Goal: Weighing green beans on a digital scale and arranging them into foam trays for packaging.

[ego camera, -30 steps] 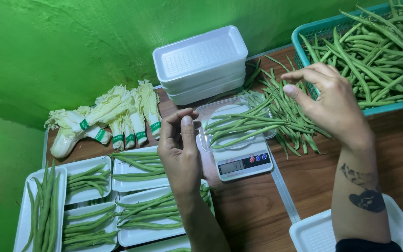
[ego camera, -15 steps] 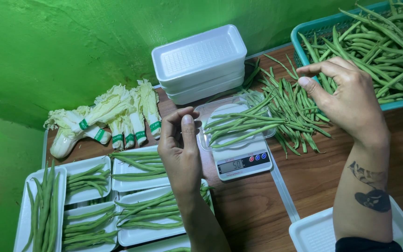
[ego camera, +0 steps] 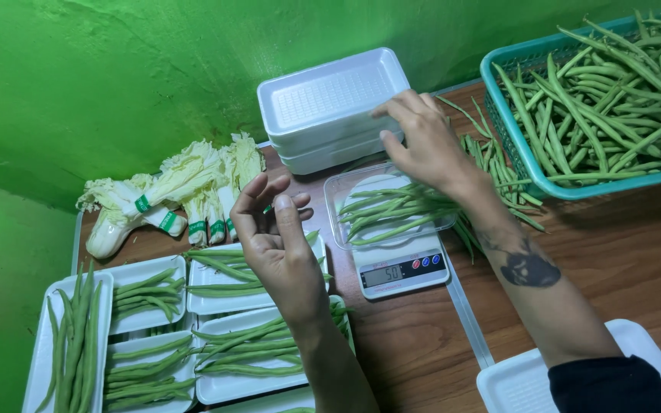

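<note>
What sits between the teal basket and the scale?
In the head view, loose green beans lie on the table between the teal basket and the scale, under the right hand's wrist.

One scale (ego camera: 401, 269), one clear tub (ego camera: 346, 200) of beans on it, one teal basket (ego camera: 510, 122) of beans, a stack of three white trays (ego camera: 330, 95), two hands

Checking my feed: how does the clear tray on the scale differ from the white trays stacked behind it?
The clear tray is see-through and holds green beans; the white foam trays are opaque and the top one is empty. The clear tray sits alone on the scale; the white trays are nested, the right hand touching them. Both are shallow and rectangular.
</note>
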